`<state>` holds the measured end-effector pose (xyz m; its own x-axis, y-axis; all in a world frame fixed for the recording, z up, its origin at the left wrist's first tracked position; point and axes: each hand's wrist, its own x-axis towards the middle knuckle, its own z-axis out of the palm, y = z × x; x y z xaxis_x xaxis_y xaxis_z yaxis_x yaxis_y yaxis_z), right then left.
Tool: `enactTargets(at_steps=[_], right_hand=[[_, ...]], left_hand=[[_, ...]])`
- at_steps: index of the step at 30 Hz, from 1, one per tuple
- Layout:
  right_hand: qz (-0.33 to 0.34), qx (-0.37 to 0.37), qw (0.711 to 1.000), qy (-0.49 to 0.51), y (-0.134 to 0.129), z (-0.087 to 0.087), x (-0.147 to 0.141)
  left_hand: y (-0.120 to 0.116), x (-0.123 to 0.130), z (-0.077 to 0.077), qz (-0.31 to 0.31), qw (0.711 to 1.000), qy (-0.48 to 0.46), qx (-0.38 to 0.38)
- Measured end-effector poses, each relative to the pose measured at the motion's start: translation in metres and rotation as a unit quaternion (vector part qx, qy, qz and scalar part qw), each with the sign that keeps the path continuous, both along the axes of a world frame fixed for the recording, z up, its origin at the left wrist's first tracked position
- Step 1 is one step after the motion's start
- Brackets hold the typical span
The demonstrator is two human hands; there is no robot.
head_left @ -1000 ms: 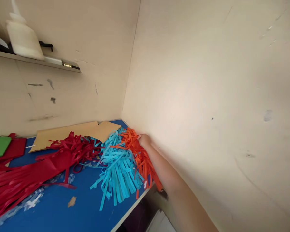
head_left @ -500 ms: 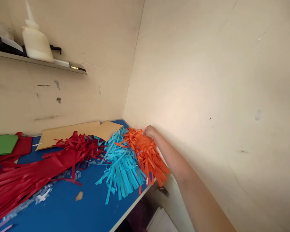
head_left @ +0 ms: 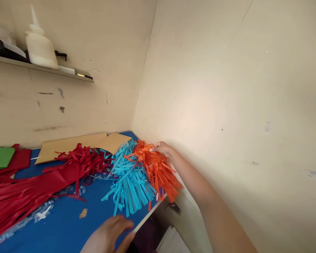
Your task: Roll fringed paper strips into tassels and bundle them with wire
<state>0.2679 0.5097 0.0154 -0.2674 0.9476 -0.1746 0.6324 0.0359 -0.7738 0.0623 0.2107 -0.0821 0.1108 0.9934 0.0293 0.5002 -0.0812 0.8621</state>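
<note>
Orange fringed paper [head_left: 160, 172] lies at the table's right edge, against the wall. My right hand [head_left: 160, 148] is closed on its upper part, thumb over the paper. Beside it on the left spreads a bunch of light blue fringed paper [head_left: 130, 186]. Near the front edge of the table my left hand [head_left: 112, 232] is slightly blurred, its fingers apart and nothing between them, just below the blue strips. Long red fringed paper [head_left: 55, 179] stretches across the left of the table.
Brown paper sheets [head_left: 73, 143] lie along the back of the blue table [head_left: 68, 221]. Green sheets [head_left: 1, 157] rest at the far left. A shelf [head_left: 76, 77] above holds a glue bottle [head_left: 42, 47]. White sheets [head_left: 173, 242] sit below the table's right edge.
My left hand has come into view at the bottom. My right hand has shifted slightly down and left over the orange paper, and its thumb now shows.
</note>
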Motion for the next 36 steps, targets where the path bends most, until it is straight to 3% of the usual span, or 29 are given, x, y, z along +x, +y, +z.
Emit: enactTargets(at_steps=[2,4,7,10,16,23,31,36], right_hand=[[0.012,0.006,1.000,0.022,-0.010,-0.002,-0.004],[0.028,0.013,0.999,0.037,-0.020,-0.005,-0.009],[0.061,0.023,0.997,0.052,-0.029,-0.009,-0.012],[0.087,0.039,0.994,0.060,-0.031,-0.010,-0.008],[0.054,0.087,0.994,0.048,-0.016,-0.014,0.004],[0.000,0.164,0.986,0.000,-0.010,-0.021,0.006],[0.092,0.157,0.981,-0.071,-0.050,-0.030,0.005],[0.118,0.135,0.981,-0.070,-0.047,-0.037,0.008]], left_hand=[[0.052,0.025,0.026,0.025,0.994,-0.101,-0.008],[0.104,0.047,0.042,0.068,0.988,-0.132,-0.028],[0.166,0.070,0.047,0.126,0.975,-0.173,-0.063],[0.196,0.079,0.041,0.159,0.959,-0.218,-0.087],[0.203,0.071,0.030,0.182,0.927,-0.301,-0.131],[0.207,0.062,0.020,0.224,0.902,-0.332,-0.158],[0.206,0.070,0.022,0.224,0.894,-0.356,-0.153],[0.203,0.074,0.024,0.215,0.888,-0.384,-0.130]])
